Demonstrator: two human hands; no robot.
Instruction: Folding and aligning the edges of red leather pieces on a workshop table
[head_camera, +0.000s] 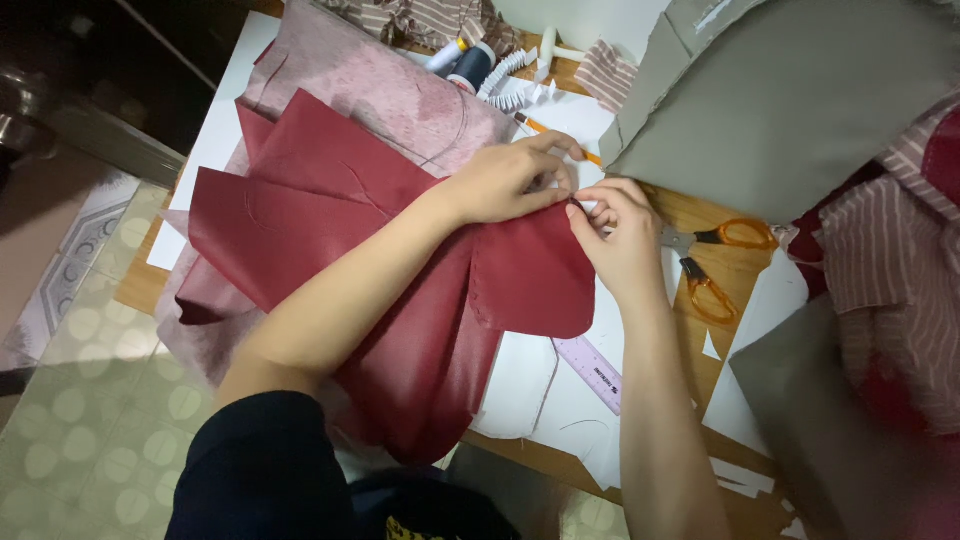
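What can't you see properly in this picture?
- Head view: the tiny thing pinched where the left hand and right hand meet on the dark red fabric; too small, fingers cover it.
- The pencil: mostly hidden behind the left hand.
- The purple ruler: its upper end is under the fabric.
- The thread spools: small and blurred.

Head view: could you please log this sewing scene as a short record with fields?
Left hand: pinching the top edge of the red fabric
Right hand: fingers meet the left hand at the same edge
Scissors: orange-handled, on the table right of the hands
Ruler: pale purple, below the fabric on white paper
Pencil: behind the left hand
Thread spools: at the far edge
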